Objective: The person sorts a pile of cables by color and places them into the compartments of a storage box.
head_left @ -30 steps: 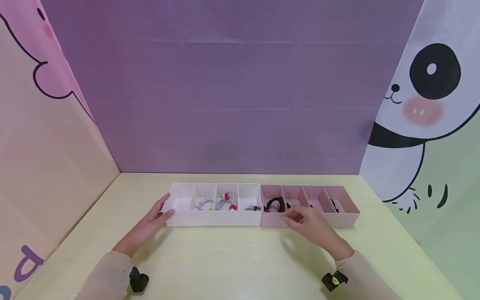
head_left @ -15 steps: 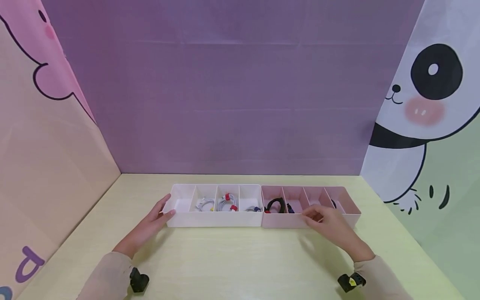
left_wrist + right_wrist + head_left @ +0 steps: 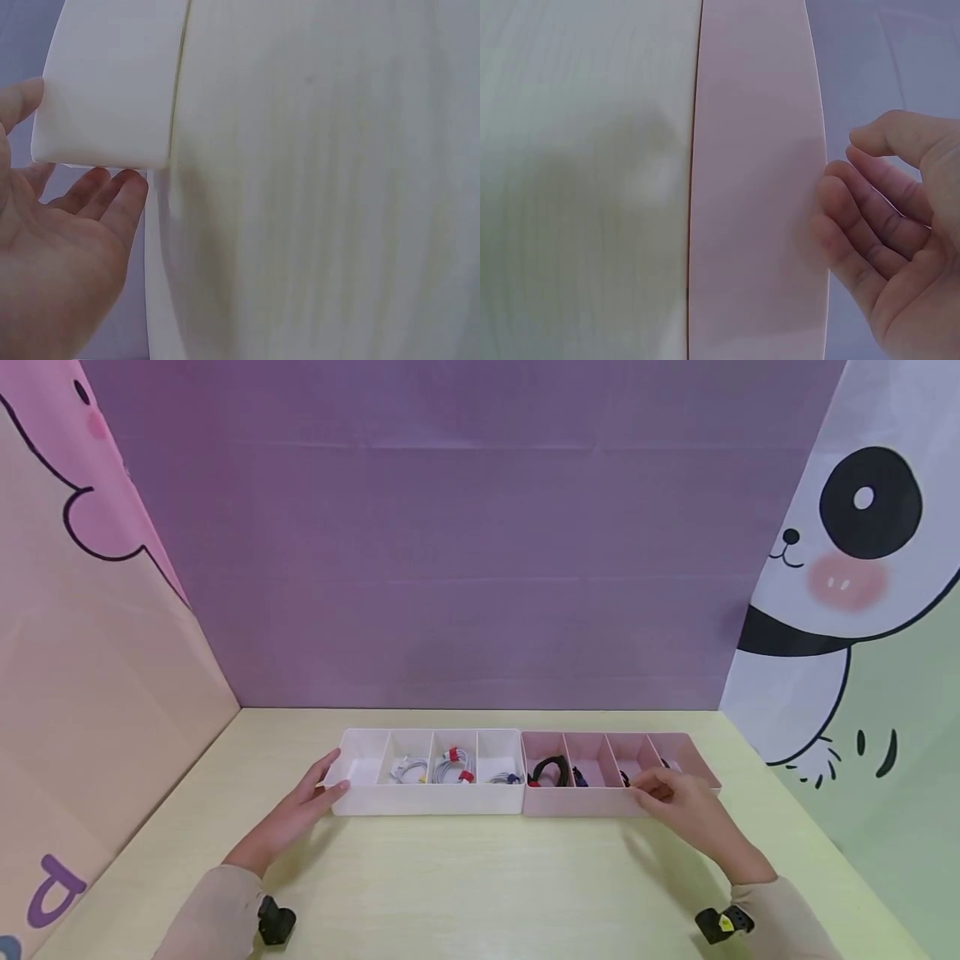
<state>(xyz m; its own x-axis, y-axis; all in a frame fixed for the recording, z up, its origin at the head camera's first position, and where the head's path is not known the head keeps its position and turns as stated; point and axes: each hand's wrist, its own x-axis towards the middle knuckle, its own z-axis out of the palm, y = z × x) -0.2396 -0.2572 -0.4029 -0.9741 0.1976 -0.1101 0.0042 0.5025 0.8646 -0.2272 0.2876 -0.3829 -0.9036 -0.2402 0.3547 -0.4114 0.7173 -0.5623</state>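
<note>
My left hand (image 3: 296, 810) rests against the left end of a white divided box (image 3: 427, 802). In the left wrist view its fingertips touch the end wall, and the thumb (image 3: 24, 103) lies at the rim. My right hand (image 3: 690, 810) is at the front rim of a pink divided box (image 3: 581, 803), near its right-hand compartments. Its fingers are loosely bent with nothing visible between them. Coiled pale cables with red ties (image 3: 466, 775) and a dark-tied cable (image 3: 510, 777) lie in the white box. A black coiled cable (image 3: 562, 767) sits in the pink box's leftmost compartment.
The two boxes stand end to end on a pale wooden table (image 3: 450, 885). Small dark pieces, one a dark-blue item (image 3: 580, 778), show in the other pink compartments, partly hidden. A purple backdrop (image 3: 480, 568) and printed side panels enclose the table.
My right hand has moved rightward along the pink box's front rim, from the left compartments to the right ones. The left hand and both boxes stay where they were.
</note>
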